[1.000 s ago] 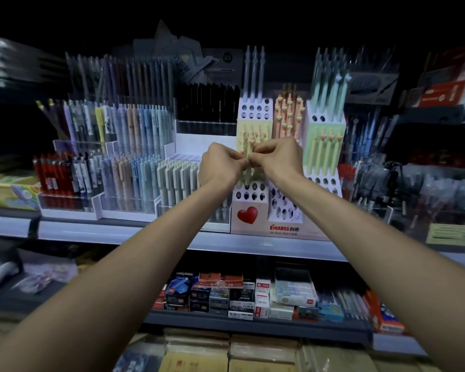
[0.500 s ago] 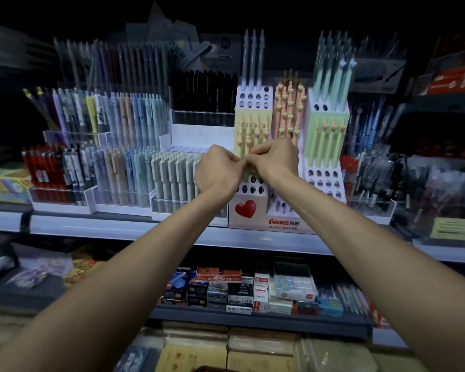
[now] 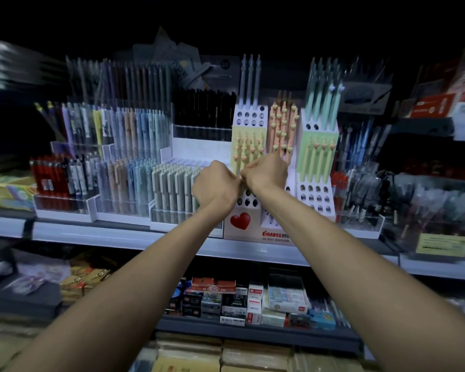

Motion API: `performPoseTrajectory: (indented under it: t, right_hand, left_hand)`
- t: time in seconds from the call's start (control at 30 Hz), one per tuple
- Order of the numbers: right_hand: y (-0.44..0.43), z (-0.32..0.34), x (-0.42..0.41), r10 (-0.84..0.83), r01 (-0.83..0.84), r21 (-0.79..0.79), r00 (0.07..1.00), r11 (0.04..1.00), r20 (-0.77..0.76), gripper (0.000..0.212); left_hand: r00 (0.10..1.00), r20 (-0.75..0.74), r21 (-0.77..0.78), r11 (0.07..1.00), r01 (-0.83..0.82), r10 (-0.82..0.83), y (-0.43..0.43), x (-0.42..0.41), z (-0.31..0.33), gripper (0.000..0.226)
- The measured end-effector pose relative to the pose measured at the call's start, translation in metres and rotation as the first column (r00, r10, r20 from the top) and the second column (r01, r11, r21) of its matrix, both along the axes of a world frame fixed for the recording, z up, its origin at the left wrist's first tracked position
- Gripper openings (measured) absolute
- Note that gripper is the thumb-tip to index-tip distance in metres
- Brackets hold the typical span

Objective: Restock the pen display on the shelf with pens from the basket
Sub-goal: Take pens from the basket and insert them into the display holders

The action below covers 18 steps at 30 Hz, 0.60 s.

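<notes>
With both hands raised to the pen display (image 3: 249,119) on the shelf (image 3: 118,237), my left hand (image 3: 215,187) and right hand (image 3: 266,171) meet knuckle to knuckle just in front of its yellow pens (image 3: 249,149). The fingers (image 3: 230,174) of both are curled tight, tips touching. I cannot tell whether they pinch a pen or something smaller, because my own knuckles hide it. The basket is out of sight.

I judge this to be the fiddly part: getting one pen ready and seating it. To do it well, I should keep the pen upright, aim its tip at one of the empty holes (image 3: 246,201) right under my hands, and lower it straight until it stands like its neighbours. One hand could then steady the display, since it looks light and might tip.

The orange pens (image 3: 283,122) stand close behind my right hand, and their heart-shaped tops could catch a knuckle. The green pens (image 3: 317,154) rise further right, above more open holes. Just beside my left hand is a tray of grey-green pens (image 3: 172,183), packed tightly, so my wrist must not sweep that way. Black pens (image 3: 204,108) stand behind, well clear. Small boxes (image 3: 226,299) fill the lower shelf, where anything I drop could get lost.
</notes>
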State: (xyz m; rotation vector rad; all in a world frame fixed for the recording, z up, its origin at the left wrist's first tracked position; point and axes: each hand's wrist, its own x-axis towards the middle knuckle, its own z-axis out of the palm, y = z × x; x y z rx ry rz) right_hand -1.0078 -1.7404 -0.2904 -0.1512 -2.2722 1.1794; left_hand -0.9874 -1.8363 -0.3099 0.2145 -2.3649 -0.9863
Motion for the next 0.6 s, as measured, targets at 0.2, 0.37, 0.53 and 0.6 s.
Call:
performPoseTrajectory:
  t: [0.2, 0.37, 0.53, 0.6]
  right_hand:
    - [0.003, 0.005, 0.013, -0.066, 0.060, 0.128, 0.997, 0.990, 0.045, 0.006]
    - [0.026, 0.004, 0.053, -0.020, -0.011, 0.338, 0.996, 0.941, 0.087, 0.015]
    - [0.051, -0.007, 0.091, 0.058, -0.131, 0.568, 0.988, 0.813, 0.145, 0.071]
    - [0.058, -0.012, 0.105, 0.006, -0.125, 0.685, 0.985, 0.717, 0.173, 0.089]
  left_hand:
    - [1.000, -0.007, -0.151, 0.988, 0.023, -0.025, -0.012, 0.009, 0.005, 0.021]
    - [0.996, -0.046, -0.319, 0.946, 0.052, -0.070, -0.030, 0.029, 0.008, 0.017]
    - [0.989, -0.079, -0.509, 0.858, 0.067, -0.124, -0.048, 0.056, -0.002, 0.027]
    - [0.987, -0.033, -0.562, 0.820, 0.111, -0.156, -0.052, 0.070, -0.009, 0.044]
